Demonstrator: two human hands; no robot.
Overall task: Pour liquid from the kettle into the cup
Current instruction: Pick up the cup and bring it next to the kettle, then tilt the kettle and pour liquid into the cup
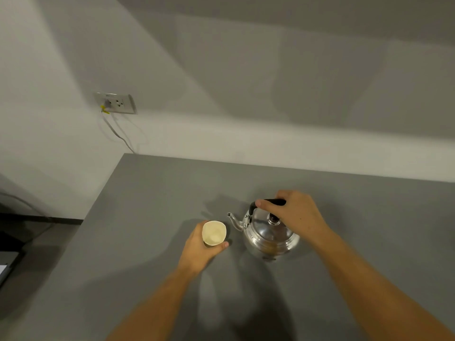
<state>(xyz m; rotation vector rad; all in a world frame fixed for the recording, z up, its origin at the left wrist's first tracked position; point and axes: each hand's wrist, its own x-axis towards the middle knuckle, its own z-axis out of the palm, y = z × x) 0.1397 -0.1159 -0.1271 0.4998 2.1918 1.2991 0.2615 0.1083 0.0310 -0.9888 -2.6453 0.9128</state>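
Note:
A shiny metal kettle (269, 236) with a black handle and a dark lid knob stands upright on the grey table (147, 205). Its spout points left toward the cup. My right hand (295, 212) is closed around the black handle on top of the kettle. A small cream cup (213, 233) stands on the table just left of the spout, a short gap away from it. My left hand (199, 247) wraps around the cup's side from the near left. The inside of the cup looks pale; whether it holds liquid I cannot tell.
A light wall runs behind the table's far edge. A wall socket (117, 103) with a plugged cable sits at the upper left. The table's left edge drops off to a dark floor area with a dark object (7, 264) at the far left.

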